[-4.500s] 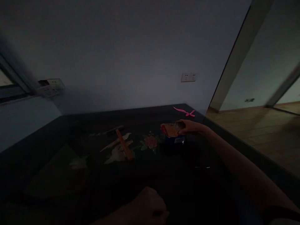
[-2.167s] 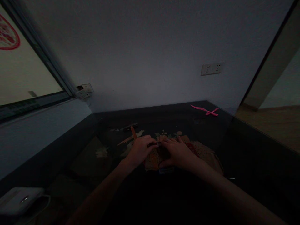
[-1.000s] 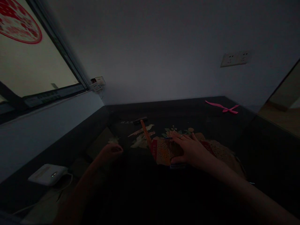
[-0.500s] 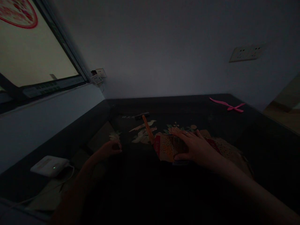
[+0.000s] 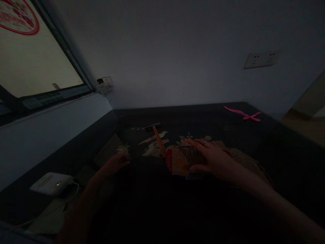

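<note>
Head view: clasps carton [image 5: 178,162] with right hand [image 5: 214,157], well in from far edge of tabletop [image 5: 203,123]; cannot tell grip of left hand [image 5: 118,162]. Looks light, stiff but creasable; best held across sides.

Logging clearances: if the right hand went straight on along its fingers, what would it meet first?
Probably the wooden-handled tool, near its dark head; depth is hard to judge, so the right hand might pass above it.
</note>
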